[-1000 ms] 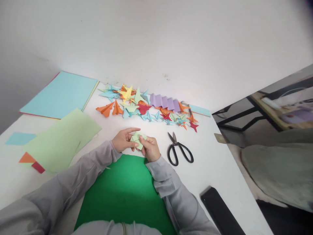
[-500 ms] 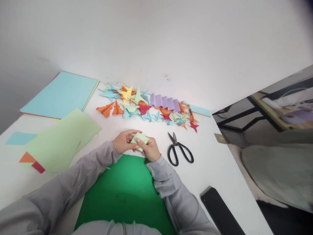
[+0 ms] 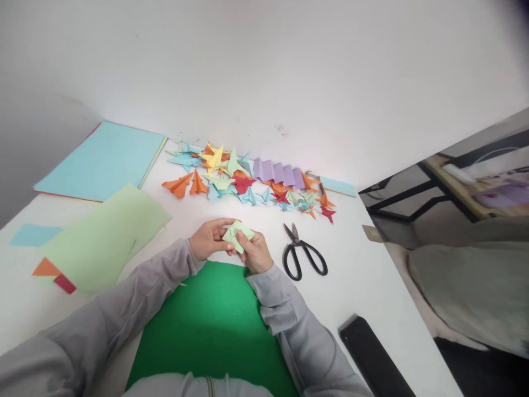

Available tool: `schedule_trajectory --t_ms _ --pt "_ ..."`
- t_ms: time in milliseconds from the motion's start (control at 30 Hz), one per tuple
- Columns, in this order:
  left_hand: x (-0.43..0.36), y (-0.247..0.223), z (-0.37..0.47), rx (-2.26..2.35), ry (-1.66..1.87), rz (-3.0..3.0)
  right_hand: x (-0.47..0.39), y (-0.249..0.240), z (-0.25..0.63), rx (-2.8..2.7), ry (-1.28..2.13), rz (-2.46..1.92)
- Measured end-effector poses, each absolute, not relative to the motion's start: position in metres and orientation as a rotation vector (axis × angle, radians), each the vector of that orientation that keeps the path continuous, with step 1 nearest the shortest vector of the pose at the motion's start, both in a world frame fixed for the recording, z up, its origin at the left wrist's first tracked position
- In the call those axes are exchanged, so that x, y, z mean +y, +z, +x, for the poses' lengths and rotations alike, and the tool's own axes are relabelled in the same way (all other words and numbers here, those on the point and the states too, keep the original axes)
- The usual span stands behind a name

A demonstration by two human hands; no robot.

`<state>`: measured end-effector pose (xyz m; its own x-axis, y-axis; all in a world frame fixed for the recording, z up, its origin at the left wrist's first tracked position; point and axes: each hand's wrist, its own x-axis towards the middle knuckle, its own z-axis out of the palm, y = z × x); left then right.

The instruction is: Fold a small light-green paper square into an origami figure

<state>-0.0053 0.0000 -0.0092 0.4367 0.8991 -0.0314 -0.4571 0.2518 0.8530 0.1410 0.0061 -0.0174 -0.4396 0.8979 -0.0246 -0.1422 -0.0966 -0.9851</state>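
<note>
A small folded piece of pale green paper point(image 3: 235, 234) is held up between both hands, just past the far edge of a green sheet point(image 3: 210, 320). My left hand point(image 3: 207, 239) pinches its left side, thumb below and fingers along the top. On the other side my right hand point(image 3: 257, 251) grips the paper, its thumb pressed on the face. To the right, black-handled scissors point(image 3: 296, 242) lie with the blades slightly apart. Behind the hands, several folded paper shapes in many colours point(image 3: 243, 184) lie in a long pile.
A stack with a light blue sheet on top point(image 3: 103, 160) is at the back left. Nearer are large pale green sheets point(image 3: 103, 242) and small blue, orange and red scraps. A black case point(image 3: 374, 355) lies at the front right, near the table's right edge.
The folded green paper has shifted slightly to the right and turned in the fingers, showing more of its face. The right thumb has moved a little to the right. Both hands still hold it.
</note>
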Motion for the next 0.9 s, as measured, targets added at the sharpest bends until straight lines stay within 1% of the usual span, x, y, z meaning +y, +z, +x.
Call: schedule_trajectory --t_ms 267,433,600,900 --pt "0.000 -0.011 -0.004 0.642 1.004 0.856 0.007 -0.016 0.141 -1.348 1.622 -0.925" --pt "-0.002 -0.003 -0.002 0.738 1.012 0.914 0.006 -0.016 0.140 -1.342 1.557 -0.996" --pt "-0.001 0.006 0.000 0.841 1.032 0.942 0.004 -0.018 0.139 -1.353 1.603 -0.989" --pt "-0.002 0.002 -0.003 0.802 0.835 0.875 0.005 -0.017 0.142 -1.322 1.558 -1.007"
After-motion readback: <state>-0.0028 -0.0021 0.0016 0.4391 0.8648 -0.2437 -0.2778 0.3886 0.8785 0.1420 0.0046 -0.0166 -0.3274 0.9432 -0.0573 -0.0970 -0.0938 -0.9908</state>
